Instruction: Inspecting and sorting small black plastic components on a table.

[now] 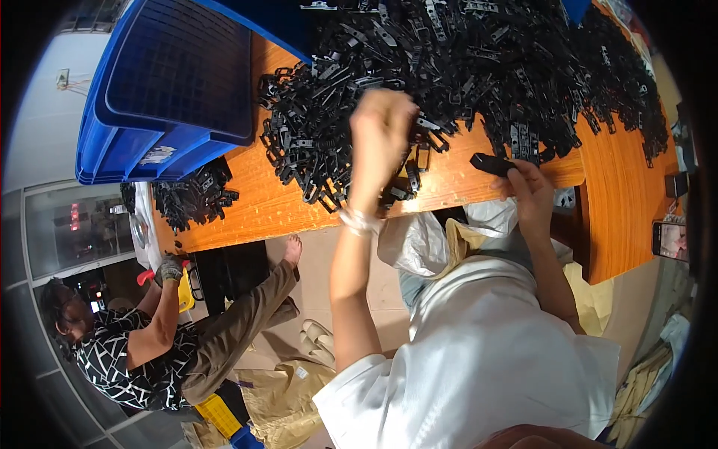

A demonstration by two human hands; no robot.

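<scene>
My right hand (531,196) is closed on a black elongated plastic part (490,165), held between thumb and fingers just above the table's front edge. My left hand (383,123) hangs over the near side of a big pile of black plastic parts (449,67). Motion smears its fingers, so whether they hold anything cannot be made out. Many parts in the pile look like small rectangular frames and clips, lying in a tangle. A few loose pieces (400,191) lie beneath my left wrist.
A large blue plastic crate (168,142) stands on the orange wooden table (258,213) at left, near a smaller heap of black parts (196,196). At far left a co-worker (142,344) sits, one gloved hand near the table. A phone (668,240) is at the right edge.
</scene>
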